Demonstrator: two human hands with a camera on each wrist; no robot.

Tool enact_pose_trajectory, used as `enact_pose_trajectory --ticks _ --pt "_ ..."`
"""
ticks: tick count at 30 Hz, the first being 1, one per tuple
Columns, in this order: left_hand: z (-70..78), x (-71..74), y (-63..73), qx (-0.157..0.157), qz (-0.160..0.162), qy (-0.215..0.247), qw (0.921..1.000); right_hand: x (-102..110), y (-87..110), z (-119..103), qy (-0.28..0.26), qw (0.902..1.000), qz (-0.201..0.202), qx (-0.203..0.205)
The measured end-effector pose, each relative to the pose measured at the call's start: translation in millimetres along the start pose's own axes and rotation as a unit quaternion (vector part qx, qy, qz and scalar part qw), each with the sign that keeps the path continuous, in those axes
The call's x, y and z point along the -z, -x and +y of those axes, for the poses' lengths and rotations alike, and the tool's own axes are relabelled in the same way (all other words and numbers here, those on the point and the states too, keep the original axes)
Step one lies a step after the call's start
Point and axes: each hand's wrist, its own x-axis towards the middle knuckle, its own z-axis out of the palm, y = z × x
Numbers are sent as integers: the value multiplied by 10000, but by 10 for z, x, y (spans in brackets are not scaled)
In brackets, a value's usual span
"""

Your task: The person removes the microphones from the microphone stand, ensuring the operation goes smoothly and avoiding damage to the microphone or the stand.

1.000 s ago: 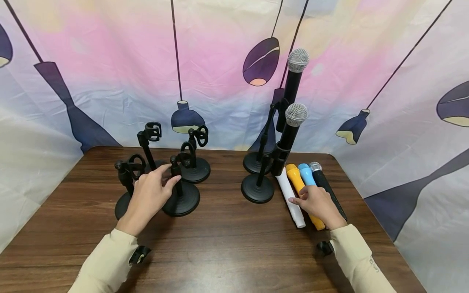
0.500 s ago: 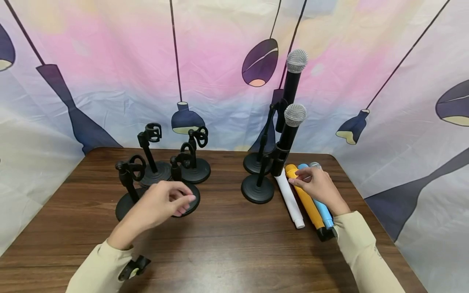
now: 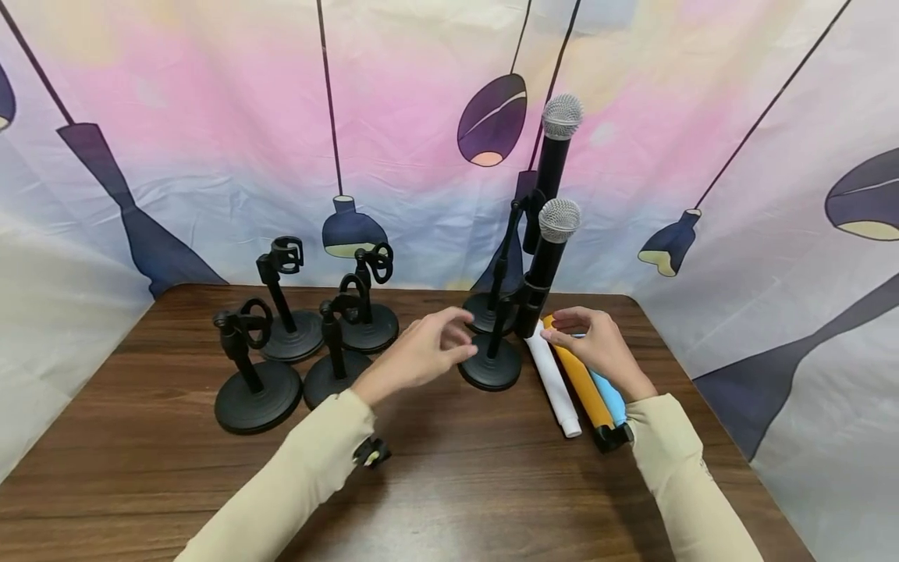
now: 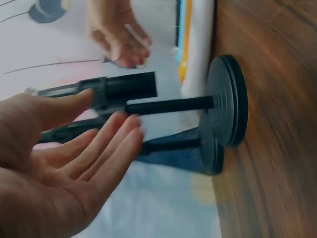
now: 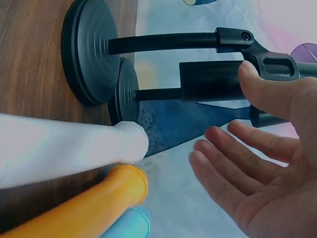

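My left hand (image 3: 428, 351) is in the air with loosely bent fingers, holding nothing, just left of the front microphone stand (image 3: 489, 365). That stand carries a black microphone (image 3: 545, 265) with a silver mesh head, tilted in its clip. Behind it another black microphone (image 3: 552, 168) leans in a second stand (image 3: 481, 306). My right hand (image 3: 597, 347), also holding nothing, hovers over a row of lying microphones: white (image 3: 555, 382), yellow (image 3: 586, 389) and blue (image 3: 609, 400). In the right wrist view its thumb overlaps the front clip (image 5: 277, 67). The lying black microphone is hidden behind my right hand in the head view.
Several black stands with bare clips, one of them a desk stand (image 3: 257, 394), are grouped on the left of the wooden table (image 3: 449, 484). A patterned cloth (image 3: 421, 140) hangs behind the table's far edge.
My left hand has left the bare stands and moved right to the front loaded stand. My right hand has moved from the middle of the lying microphones toward their heads.
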Motion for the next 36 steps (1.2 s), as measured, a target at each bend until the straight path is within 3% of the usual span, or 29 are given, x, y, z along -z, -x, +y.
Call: enact_pose_trajectory --ticks 5,8,12,16,20,24,30,36 --pt "48 -143 -359 -256 488 278 9981 -41 -31 -32 -372 9989 296 43" --pt "62 -216 -521 -304 569 555 9964 -61 -49 -45 -550 9973 454 180" --pt "81 -314 -683 -360 486 867 9944 -98 -72 -44 -902 9926 686 434" --pt "90 -402 -787 -458 761 933 9917 -137 -83 -71 -1213 9883 794 478" --pt "44 -444 -846 -712 1119 833 9877 -155 -85 -119 -1239 9883 801 390" --pt "-39 -440 -859 -1018 1227 694 9848 -162 -93 -150 -1311 9870 838 398" --pt "-96 -383 -791 -1311 1129 491 9837 -172 -115 -205 -1526 9842 738 510" --pt "-86 -344 -716 -1339 955 359 9857 -203 -170 -280 -1782 9796 493 785"
